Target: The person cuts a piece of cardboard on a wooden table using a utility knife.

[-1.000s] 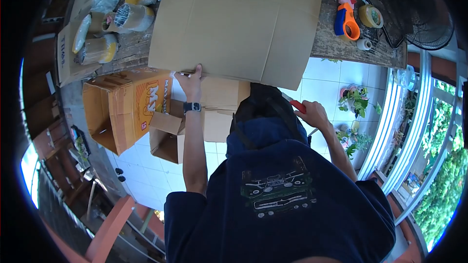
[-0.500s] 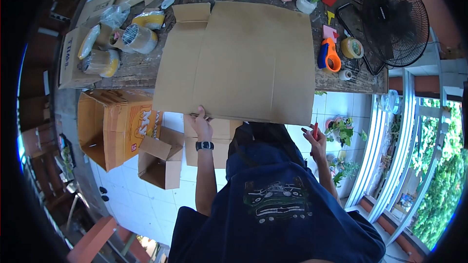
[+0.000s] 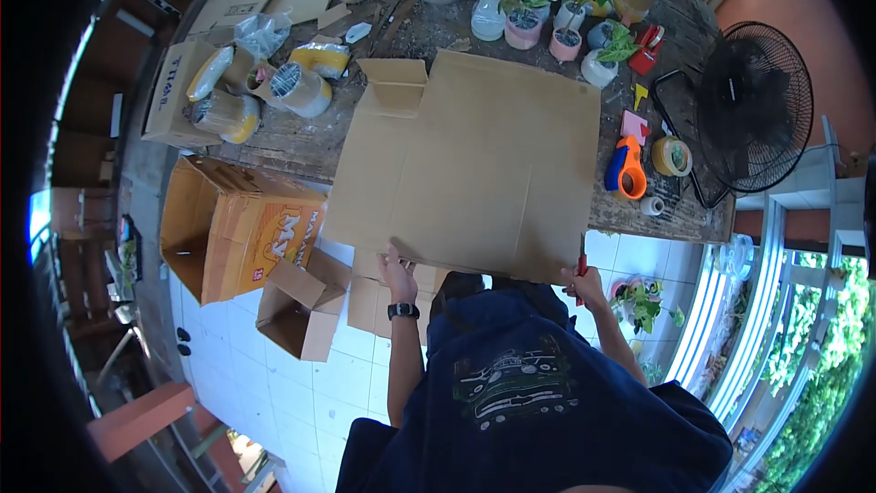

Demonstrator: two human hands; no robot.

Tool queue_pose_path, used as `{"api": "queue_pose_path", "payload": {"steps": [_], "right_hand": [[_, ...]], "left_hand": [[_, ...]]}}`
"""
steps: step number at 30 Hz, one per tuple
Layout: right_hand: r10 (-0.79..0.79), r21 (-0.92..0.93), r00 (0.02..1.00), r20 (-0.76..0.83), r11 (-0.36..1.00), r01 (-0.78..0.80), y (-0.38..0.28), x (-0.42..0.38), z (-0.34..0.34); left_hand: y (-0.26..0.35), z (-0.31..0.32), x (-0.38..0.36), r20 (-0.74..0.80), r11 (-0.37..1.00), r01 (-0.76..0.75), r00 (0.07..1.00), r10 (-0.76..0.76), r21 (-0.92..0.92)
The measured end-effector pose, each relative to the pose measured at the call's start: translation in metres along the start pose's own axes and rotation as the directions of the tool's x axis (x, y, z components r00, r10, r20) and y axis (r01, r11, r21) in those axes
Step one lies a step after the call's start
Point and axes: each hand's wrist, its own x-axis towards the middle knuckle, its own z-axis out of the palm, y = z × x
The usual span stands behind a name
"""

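Observation:
A large flattened cardboard sheet lies on the wooden table, its near edge sticking out over the front. At that near edge, left of centre, my left hand grips the cardboard, with a watch on the wrist. My right hand is closed around a red cutter at the sheet's near right corner, the cutter's tip pointing away from me. A small flap stands folded at the sheet's far left corner.
Potted plants and covered jars stand along the back of the table. To the right are an orange tape dispenser, a tape roll and a black fan. Open boxes, one orange, sit below at the left.
The view has tilted, so the table and sheet appear lower. My right hand has come up against the sheet's near right corner with the red cutter. My left hand keeps its grip.

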Motion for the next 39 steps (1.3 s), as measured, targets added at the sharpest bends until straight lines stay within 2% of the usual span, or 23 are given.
{"api": "queue_pose_path", "payload": {"steps": [5, 8, 9, 10, 12, 13, 16, 17, 19, 22, 23, 25, 26, 27, 28, 30, 33, 35, 37, 39], "right_hand": [[0.089, -0.159, 0.996, 0.029, 0.984, -0.083, -0.018, -0.001, -0.020], [0.021, -0.167, 0.998, 0.051, 0.986, -0.012, -0.009, 0.007, -0.033], [-0.033, -0.204, 0.996, 0.084, 0.978, 0.050, -0.011, 0.008, -0.039], [-0.109, -0.314, 0.989, 0.099, 0.940, 0.135, -0.019, 0.008, -0.046], [-0.285, -0.156, 0.953, 0.103, 0.942, 0.298, -0.025, 0.012, -0.050], [-0.341, -0.056, 0.938, 0.057, 0.937, 0.344, -0.030, 0.015, -0.049], [-0.472, -0.225, 0.881, -0.019, 0.861, 0.456, -0.079, 0.016, -0.049], [-0.528, -0.273, 0.849, -0.025, 0.820, 0.503, -0.103, 0.013, -0.049], [-0.668, -0.298, 0.744, -0.001, 0.711, 0.637, -0.148, 0.013, -0.045], [-0.840, -0.252, 0.539, 0.058, 0.510, 0.822, -0.220, 0.013, -0.032], [-0.891, -0.212, 0.449, 0.070, 0.426, 0.879, -0.245, 0.011, -0.025], [-0.930, -0.140, 0.354, 0.099, 0.340, 0.930, -0.294, 0.002, -0.011], [-0.963, -0.162, 0.234, 0.135, 0.211, 0.964, -0.320, -0.006, -0.004], [-0.979, -0.178, 0.117, 0.169, 0.087, 0.980, -0.341, -0.017, 0.003], [-0.977, -0.165, 0.011, 0.213, -0.025, 0.986, -0.358, -0.029, 0.011], [-0.936, -0.124, -0.204, 0.287, -0.247, 0.961, -0.388, -0.051, 0.029], [-0.790, 0.019, -0.438, 0.429, -0.477, 0.878, -0.424, -0.074, 0.058], [-0.720, 0.102, -0.508, 0.473, -0.528, 0.843, -0.448, -0.082, 0.076], [-0.626, 0.136, -0.597, 0.501, -0.624, 0.769, -0.473, -0.085, 0.090], [-0.553, 0.120, -0.610, 0.568, -0.677, 0.726, -0.493, -0.079, 0.099]], "left_hand": [[-0.006, 0.004, -0.006, -0.177, 0.982, -0.186, 0.966, 0.189, 0.037], [0.023, 0.027, -0.038, -0.289, 0.976, -0.214, 0.937, 0.196, -0.030], [0.027, 0.020, -0.036, -0.353, 0.981, -0.194, 0.920, 0.173, -0.024], [0.036, 0.018, -0.039, -0.344, 0.978, -0.200, 0.924, 0.169, -0.055], [0.055, 0.018, -0.053, -0.328, 0.971, -0.208, 0.931, 0.159, -0.121], [0.067, 0.025, -0.064, -0.371, 0.967, -0.216, 0.916, 0.154, -0.132], [0.097, 0.029, -0.087, -0.467, 0.929, -0.344, 0.849, 0.247, -0.134], [0.108, 0.030, -0.092, -0.513, 0.916, -0.398, 0.798, 0.317, -0.053], [0.129, 0.033, -0.106, -0.584, 0.868, -0.484, 0.674, 0.452, 0.112], [0.170, 0.061, -0.134, -0.636, 0.744, -0.645, 0.503, 0.585, 0.175], [0.180, 0.058, -0.140, -0.622, 0.695, -0.681, 0.447, 0.643, 0.230], [0.203, 0.044, -0.148, -0.588, 0.586, -0.737, 0.321, 0.742, 0.338], [0.212, 0.035, -0.155, -0.538, 0.500, -0.777, 0.253, 0.804, 0.382], [0.222, 0.027, -0.166, -0.525, 0.479, -0.797, 0.246, 0.815, 0.369], [0.230, 0.022, -0.178, -0.506, 0.457, -0.815, 0.242, 0.828, 0.358], [0.241, 0.023, -0.202, -0.504, 0.366, -0.838, 0.129, 0.854, 0.405], [0.253, 0.030, -0.235, -0.464, 0.205, -0.831, -0.072, 0.883, 0.518], [0.258, 0.032, -0.256, -0.416, 0.121, -0.799, -0.171, 0.893, 0.588], [0.261, 0.021, -0.270, -0.340, 0.056, -0.781, -0.205, 0.918, 0.622], [0.265, 0.013, -0.276, -0.297, 0.009, -0.756, -0.246, 0.923, 0.654]]}}
